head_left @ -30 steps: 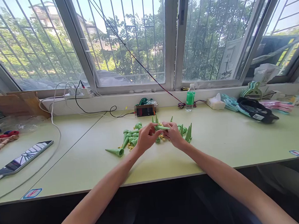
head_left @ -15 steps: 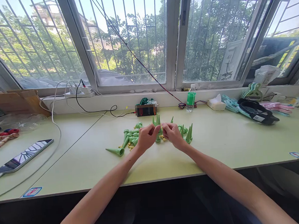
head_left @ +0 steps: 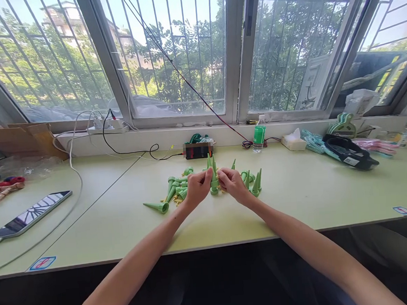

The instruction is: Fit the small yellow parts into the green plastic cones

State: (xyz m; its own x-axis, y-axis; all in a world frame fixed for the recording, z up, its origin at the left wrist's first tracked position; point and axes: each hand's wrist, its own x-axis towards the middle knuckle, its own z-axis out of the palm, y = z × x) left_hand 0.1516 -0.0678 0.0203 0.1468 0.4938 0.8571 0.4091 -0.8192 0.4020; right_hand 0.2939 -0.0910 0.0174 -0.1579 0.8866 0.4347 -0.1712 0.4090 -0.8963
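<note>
Between my hands stands a green, cone-shaped plastic watering spike (head_left: 214, 185), its tip upward. My left hand (head_left: 199, 187) is closed, its thumb and fingers pressed against the spike's left side. Close by on the right, my right hand (head_left: 232, 184) is pinched shut; its fingertips hide whatever they hold, and a bit of yellow shows beside them. Left of my hands lies a pile of green spikes (head_left: 173, 189) mixed with small yellow pieces (head_left: 178, 201). One loose spike (head_left: 156, 207) lies apart from that pile. Several upright spikes (head_left: 256, 186) stand by my right wrist.
A dark boxy device (head_left: 198, 151) with a blurred front sits behind the pile. Along the back are a bottle (head_left: 259, 134), a tissue pack (head_left: 293, 140) and a black strap-like item (head_left: 350, 152). A phone (head_left: 30, 215) with a white cable (head_left: 75, 198) lies on the left.
My two hands have moved slightly apart, and more of the green spike shows between them. The pile and the standing spikes look unchanged.
</note>
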